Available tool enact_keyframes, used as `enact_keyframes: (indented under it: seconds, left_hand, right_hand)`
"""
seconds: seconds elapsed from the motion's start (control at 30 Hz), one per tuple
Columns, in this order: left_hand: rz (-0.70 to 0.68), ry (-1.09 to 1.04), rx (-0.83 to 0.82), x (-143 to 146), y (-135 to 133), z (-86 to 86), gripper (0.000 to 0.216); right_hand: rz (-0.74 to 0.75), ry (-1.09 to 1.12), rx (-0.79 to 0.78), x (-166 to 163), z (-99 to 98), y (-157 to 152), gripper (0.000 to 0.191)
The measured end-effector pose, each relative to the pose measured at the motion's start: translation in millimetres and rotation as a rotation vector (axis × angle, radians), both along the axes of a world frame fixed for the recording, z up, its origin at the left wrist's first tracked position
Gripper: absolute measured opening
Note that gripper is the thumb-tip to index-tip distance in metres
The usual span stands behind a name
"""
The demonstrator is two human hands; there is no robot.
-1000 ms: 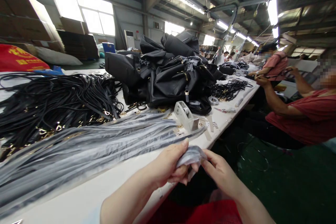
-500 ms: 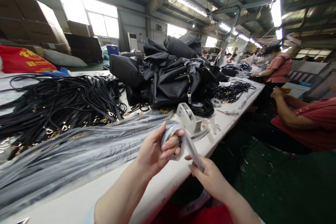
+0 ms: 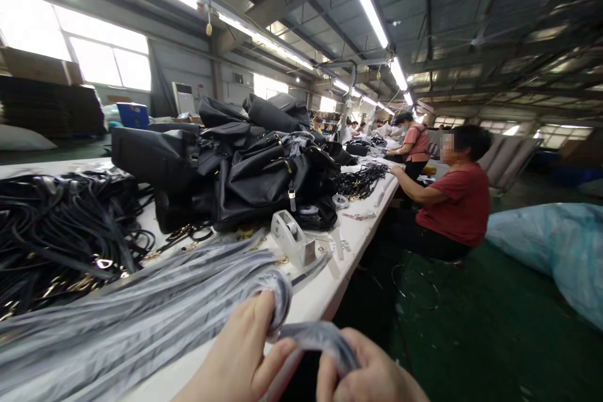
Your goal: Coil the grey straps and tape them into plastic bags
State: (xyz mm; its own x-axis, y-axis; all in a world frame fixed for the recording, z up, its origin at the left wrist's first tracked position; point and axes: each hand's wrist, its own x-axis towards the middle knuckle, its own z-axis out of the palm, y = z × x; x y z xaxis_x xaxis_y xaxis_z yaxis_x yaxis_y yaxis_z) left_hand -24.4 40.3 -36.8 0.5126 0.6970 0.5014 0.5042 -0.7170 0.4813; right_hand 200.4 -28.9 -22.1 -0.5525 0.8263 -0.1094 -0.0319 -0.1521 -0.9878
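A dark strap (image 3: pixel 277 292) in clear plastic wrap is wound into a coil at the front of the table. My left hand (image 3: pixel 245 345) grips this coil, its thumb stretched toward the loose end. That loose end runs to the right into my right hand (image 3: pixel 362 370), whose fingers are closed round it. Many more plastic-wrapped straps (image 3: pixel 155 308) lie lengthwise on the white table, left of and behind the coil. Just beyond the coil stands a white tape dispenser (image 3: pixel 289 239).
Black bags (image 3: pixel 249 169) with gold buckles are heaped behind the dispenser. Bare black straps (image 3: pixel 70 226) with gold hooks lie at the left. Along the table's right edge sits a co-worker in a red shirt (image 3: pixel 456 201). A large bluish plastic sack (image 3: pixel 556 251) rests on the green floor.
The view has swung right, and both hands now appear lower. My left hand has turned with the coil, its back now toward me. My right hand still grips the loose end.
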Motion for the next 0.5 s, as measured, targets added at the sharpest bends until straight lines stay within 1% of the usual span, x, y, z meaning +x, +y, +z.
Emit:
enact_keyframes:
  seconds: [0.07,0.13,0.17,0.2,0.27,0.3,0.37,0.43,0.5]
  left_hand:
    - [-0.004,0.113,-0.038,6.6,-9.1,6.8,0.047]
    - [0.012,0.231,-0.149,13.8,-17.1,16.1,0.040]
    - [0.013,0.275,-0.208,16.9,-19.7,21.0,0.036]
    - [0.011,0.303,-0.265,19.4,-21.2,25.6,0.032]
    - [-0.003,0.307,-0.385,23.0,-20.8,32.8,0.032]
    - [-0.018,0.279,-0.461,24.1,-19.3,34.6,0.035]
    - [-0.112,0.182,-0.697,25.1,-14.6,33.9,0.043]
    - [-0.237,0.039,-0.989,24.5,-9.2,28.3,0.052]
    - [-0.348,-0.144,-1.211,22.8,-4.9,20.6,0.060]
  right_hand:
    - [-0.039,0.064,-0.024,11.5,3.8,5.7,0.054]
    - [-0.110,0.016,0.015,20.8,8.9,10.8,0.051]
    - [-0.166,-0.080,0.087,24.8,11.6,12.6,0.046]
    - [-0.237,-0.220,0.194,28.5,13.9,13.8,0.042]
    - [-0.393,-0.544,0.459,34.9,15.9,14.9,0.031]
    - [-0.448,-0.686,0.585,37.4,15.1,15.3,0.027]
    - [-0.466,-0.855,0.762,40.7,9.9,16.3,0.024]
    - [-0.418,-0.887,0.843,40.6,2.2,17.7,0.026]
    - [-0.365,-0.859,0.833,36.5,-5.3,18.6,0.030]
